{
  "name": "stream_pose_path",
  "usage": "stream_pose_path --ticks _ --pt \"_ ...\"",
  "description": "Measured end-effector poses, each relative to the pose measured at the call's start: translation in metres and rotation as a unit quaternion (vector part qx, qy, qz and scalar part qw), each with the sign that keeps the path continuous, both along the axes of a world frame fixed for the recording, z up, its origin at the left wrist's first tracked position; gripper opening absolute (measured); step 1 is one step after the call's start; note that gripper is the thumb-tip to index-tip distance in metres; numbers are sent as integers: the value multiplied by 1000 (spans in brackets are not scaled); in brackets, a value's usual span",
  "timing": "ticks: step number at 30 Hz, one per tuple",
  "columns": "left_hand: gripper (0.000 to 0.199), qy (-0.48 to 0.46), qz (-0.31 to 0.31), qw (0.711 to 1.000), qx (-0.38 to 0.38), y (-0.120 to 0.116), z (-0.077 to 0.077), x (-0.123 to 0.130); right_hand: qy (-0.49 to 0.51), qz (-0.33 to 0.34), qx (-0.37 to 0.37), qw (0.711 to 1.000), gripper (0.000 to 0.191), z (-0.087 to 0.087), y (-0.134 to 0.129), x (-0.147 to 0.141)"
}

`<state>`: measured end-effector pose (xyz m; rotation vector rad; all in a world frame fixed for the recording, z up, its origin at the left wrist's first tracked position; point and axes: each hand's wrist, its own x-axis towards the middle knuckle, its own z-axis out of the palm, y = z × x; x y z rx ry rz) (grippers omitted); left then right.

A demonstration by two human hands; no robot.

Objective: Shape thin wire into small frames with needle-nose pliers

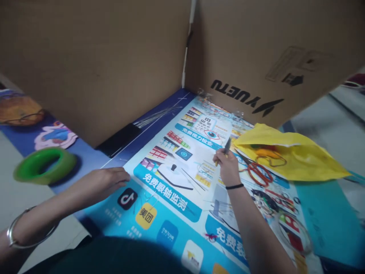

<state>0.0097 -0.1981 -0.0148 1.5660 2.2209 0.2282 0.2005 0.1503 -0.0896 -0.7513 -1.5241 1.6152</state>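
While a small dark-tipped tool [227, 147] is being held upright by the right hand [228, 163], its grip clamped on it, the left hand [112, 179] is being kept low over the poster [196, 156], between eight and nine o'clock of the tool; whether that grip is closed cannot be told. Red-handled scissors [259, 174] are being overlapped by a yellow bag [310, 163], three o'clock; green tape roll [61, 167], nine o'clock.

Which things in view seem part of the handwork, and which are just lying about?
Probably in the work:
- pointed tool, in the right hand
- thin wires
- scissors, within reach

Apparently lying about:
- green ring
- pink cutout
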Motion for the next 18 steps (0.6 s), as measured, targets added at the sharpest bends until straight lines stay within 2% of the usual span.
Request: stream_pose_path --ticks 2,4,8,10,13,18 --pt "27 -2 22 1000 -2 -12 -5 5 1 0 3 1000 20 1 0 0" --pt "27 -22 14 1000 -1 -18 -8 13 2 -2 6 1000 20 1 -1 1" --pt "27 -78 1 997 14 -14 -11 31 2 -4 9 1000 18 2 -2 0" --pt "33 -90 -6 995 35 -8 -13 38 0 -7 8 1000 17 2 -2 0" --pt "44 -82 -46 993 71 0 -14 41 -3 -8 10 1000 15 2 -2 0" --pt "49 -52 -159 980 107 9 -9 43 -10 -8 12 1000 15 1 -1 1"
